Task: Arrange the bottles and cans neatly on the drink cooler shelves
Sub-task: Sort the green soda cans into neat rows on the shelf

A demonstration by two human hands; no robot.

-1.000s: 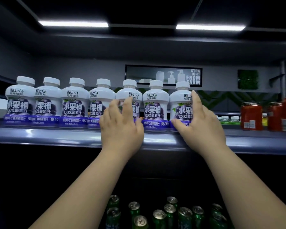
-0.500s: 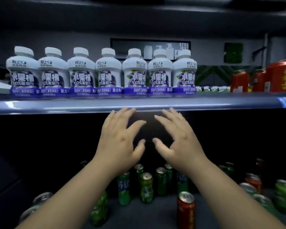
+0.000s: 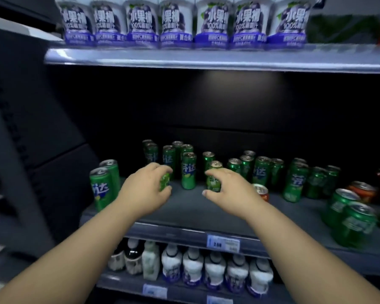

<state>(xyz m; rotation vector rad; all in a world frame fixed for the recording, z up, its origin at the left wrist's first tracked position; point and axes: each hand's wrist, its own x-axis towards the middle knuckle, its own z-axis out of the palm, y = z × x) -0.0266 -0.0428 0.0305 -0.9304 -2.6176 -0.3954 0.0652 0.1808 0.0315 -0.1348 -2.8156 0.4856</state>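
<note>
I see both hands reaching into the middle shelf (image 3: pixel 184 211) of the dark drink cooler. My left hand (image 3: pixel 145 189) is curled around a slim green soda can (image 3: pixel 164 183), fingers wrapped over its top and side. My right hand (image 3: pixel 230 189) is closed on a second slim green can (image 3: pixel 213 181) whose silver lid shows above the knuckles. Between the two, at 12 o'clock, an upright green can with white lettering (image 3: pixel 188 171) stands free. More green cans (image 3: pixel 259 170) are scattered unevenly toward 1 and 2 o'clock, and a pair of green cans (image 3: pixel 103 185) stands at 9 o'clock. A red can (image 3: pixel 261 191) sits just beside my right wrist. White bottles with purple labels (image 3: pixel 178 25) line the top shelf (image 3: pixel 206 60) in a tidy row; blurred white bottles (image 3: pixel 213 270) fill the bottom shelf.
</note>
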